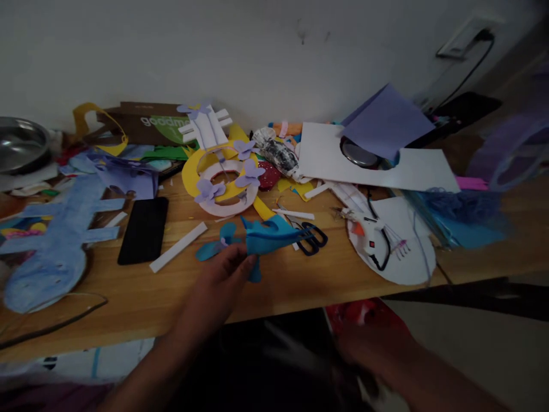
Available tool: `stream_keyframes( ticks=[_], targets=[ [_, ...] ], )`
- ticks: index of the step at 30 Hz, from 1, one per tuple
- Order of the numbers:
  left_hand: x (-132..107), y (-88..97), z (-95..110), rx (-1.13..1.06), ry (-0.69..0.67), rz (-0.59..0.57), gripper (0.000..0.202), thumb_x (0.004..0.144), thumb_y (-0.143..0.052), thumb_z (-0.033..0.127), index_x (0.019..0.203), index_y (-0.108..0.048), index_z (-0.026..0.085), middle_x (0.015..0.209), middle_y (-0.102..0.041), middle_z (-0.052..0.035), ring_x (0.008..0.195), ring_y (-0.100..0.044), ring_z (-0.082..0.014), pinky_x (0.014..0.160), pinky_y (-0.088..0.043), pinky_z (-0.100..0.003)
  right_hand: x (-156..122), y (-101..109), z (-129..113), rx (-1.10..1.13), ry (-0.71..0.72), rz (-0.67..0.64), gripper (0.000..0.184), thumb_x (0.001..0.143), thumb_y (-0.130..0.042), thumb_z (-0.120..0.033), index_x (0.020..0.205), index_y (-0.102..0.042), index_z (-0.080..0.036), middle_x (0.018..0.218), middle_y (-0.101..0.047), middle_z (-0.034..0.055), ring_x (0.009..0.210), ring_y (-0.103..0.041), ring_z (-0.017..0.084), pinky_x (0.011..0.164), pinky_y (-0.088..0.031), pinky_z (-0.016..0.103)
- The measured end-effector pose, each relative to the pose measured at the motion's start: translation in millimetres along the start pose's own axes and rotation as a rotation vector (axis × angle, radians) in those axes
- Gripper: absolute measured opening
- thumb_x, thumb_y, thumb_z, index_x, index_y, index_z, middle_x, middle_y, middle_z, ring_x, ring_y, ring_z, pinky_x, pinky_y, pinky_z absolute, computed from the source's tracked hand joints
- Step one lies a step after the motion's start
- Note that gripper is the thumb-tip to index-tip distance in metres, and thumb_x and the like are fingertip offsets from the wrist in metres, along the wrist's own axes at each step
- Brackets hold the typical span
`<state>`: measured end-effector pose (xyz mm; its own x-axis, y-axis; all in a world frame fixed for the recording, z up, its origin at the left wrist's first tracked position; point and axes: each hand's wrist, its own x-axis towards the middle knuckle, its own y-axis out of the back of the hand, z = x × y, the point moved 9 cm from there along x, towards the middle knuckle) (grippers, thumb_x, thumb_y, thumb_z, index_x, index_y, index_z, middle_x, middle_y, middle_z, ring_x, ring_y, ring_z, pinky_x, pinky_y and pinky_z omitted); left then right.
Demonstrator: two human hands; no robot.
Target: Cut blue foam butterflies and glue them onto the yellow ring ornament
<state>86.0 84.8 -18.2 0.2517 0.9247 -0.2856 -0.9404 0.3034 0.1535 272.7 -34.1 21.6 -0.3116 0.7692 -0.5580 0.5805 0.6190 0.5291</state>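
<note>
In the head view, the left hand point(227, 268) pinches a folded turquoise sheet point(270, 234) at centre; its shaping looks partly done, though I cannot tell whether the turquoise petals point(208, 250) at its 9 o'clock are joined. Scissors point(309, 235) lie at 3 o'clock (unheld). The right hand point(354, 343), at 5 o'clock, is too blurred to read.

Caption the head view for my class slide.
Left hand holding a tapered blue craft piece over a wooden table with dark-handled scissors.
</note>
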Motion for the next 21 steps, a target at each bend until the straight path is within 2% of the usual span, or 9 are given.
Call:
stream_keyframes(
  ticks=[2,5,8,10,14,17,21],
  targets=[
    [-3.5,-6.8,8.8,0.114,-0.054,-0.068,0.023,0.091,-0.06,0.043,0.087,-0.066,0.021,0.081,-0.068,-0.0019,0.077,-0.063,-0.0181,0.07,-0.048,-0.03,9.0,27.0,-11.6,-0.112,0.02,0.085,0.008,0.084,-0.064,-0.029,0.078,-0.064,-0.024,0.076,-0.066,0.0009,0.065,-0.057,0.015,0.053,-0.032,0.024],
    [-8.7,-16.8,11.6,0.139,-0.033,-0.172,0.02,0.093,-0.056,0.039,0.088,-0.066,0.022,0.075,-0.066,0.0004,0.069,-0.062,-0.0164,0.066,-0.047,-0.029,27.6,37.5,-16.1,-0.172,0.062,0.079,0.015,0.089,-0.06,-0.031,0.076,-0.059,-0.023,0.07,-0.063,-0.0019,0.06,-0.052,0.012,0.054,-0.031,0.025],
    [-12.7,-17.0,10.0,0.034,0.033,-0.163,0.018,0.091,-0.057,0.036,0.082,-0.062,0.021,0.065,-0.059,0.0032,0.057,-0.054,-0.0133,0.056,-0.043,-0.026,38.2,26.7,-4.9,-0.111,0.042,0.084,0.019,0.092,-0.059,-0.034,0.077,-0.057,-0.022,0.072,-0.063,-0.0028,0.062,-0.053,0.012,0.056,-0.033,0.024],
    [-15.0,-14.2,9.3,-0.046,0.047,-0.121,0.017,0.088,-0.061,0.036,0.081,-0.062,0.02,0.068,-0.059,0.0027,0.059,-0.054,-0.0127,0.056,-0.043,-0.025,38.8,14.1,3.7,-0.049,0.008,0.087,0.02,0.092,-0.058,-0.035,0.078,-0.057,-0.021,0.073,-0.063,-0.0027,0.065,-0.054,0.012,0.058,-0.034,0.024],
    [-19.7,-17.0,7.2,-0.165,0.032,-0.135,0.02,0.089,-0.062,0.039,0.085,-0.066,0.02,0.08,-0.066,-0.0007,0.074,-0.06,-0.0145,0.07,-0.049,-0.028,34.1,-8.2,11.9,0.063,-0.048,0.073,0.02,0.091,-0.06,-0.036,0.077,-0.057,-0.021,0.075,-0.065,-0.0019,0.069,-0.056,0.014,0.062,-0.038,0.025],
    [-22.4,-23.1,2.5,-0.223,0.062,-0.18,0.022,0.092,-0.06,0.04,0.088,-0.065,0.019,0.084,-0.069,-0.0022,0.078,-0.064,-0.0159,0.077,-0.052,-0.031,30.0,-12.5,15.3,0.088,-0.069,0.11,0.017,0.089,-0.06,-0.036,0.08,-0.059,-0.022,0.081,-0.068,0.0004,0.074,-0.06,0.016,0.066,-0.041,0.027],
    [-24.2,-31.4,-2.2,-0.317,0.124,-0.219,0.025,0.091,-0.061,0.044,0.087,-0.061,0.019,0.072,-0.065,0.0009,0.062,-0.061,-0.0133,0.064,-0.05,-0.028,23.2,-14.4,23.2,0.079,-0.094,0.135,0.016,0.089,-0.06,-0.037,0.086,-0.064,-0.022,0.091,-0.072,0.004,0.085,-0.065,0.021,0.073,-0.045,0.03]
  ],
)
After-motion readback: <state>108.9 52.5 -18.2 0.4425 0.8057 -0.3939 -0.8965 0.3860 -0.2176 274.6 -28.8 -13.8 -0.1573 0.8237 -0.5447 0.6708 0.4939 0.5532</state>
